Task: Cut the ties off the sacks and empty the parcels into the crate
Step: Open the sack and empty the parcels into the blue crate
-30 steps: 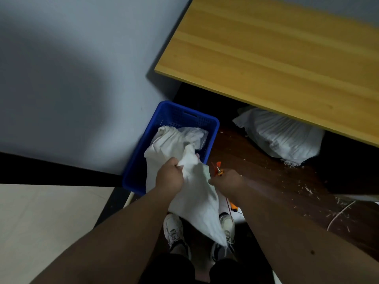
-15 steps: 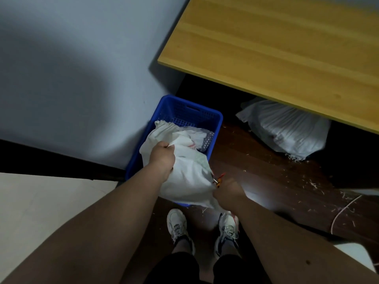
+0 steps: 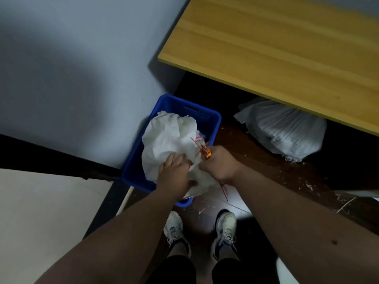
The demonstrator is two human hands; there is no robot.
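The white woven sack (image 3: 170, 138) sags over the blue crate (image 3: 207, 117), beside the wall. The left hand (image 3: 174, 171) has its grip bunched on the cloth; the right hand (image 3: 219, 162) grips cloth together with an orange-handled cutter (image 3: 207, 154). To empty it well, the person should lift the closed end high, keep the mouth inside the rim, and point the blade away from the fingers. A second sack (image 3: 285, 130) waits under the wooden surface (image 3: 287, 48).

The crate (image 3: 207, 119) stood on the floor (image 3: 266, 173) against the wall (image 3: 82, 78), a sack (image 3: 170, 136) draped in it. Another sack (image 3: 287, 132) lay right, under the counter (image 3: 287, 48).
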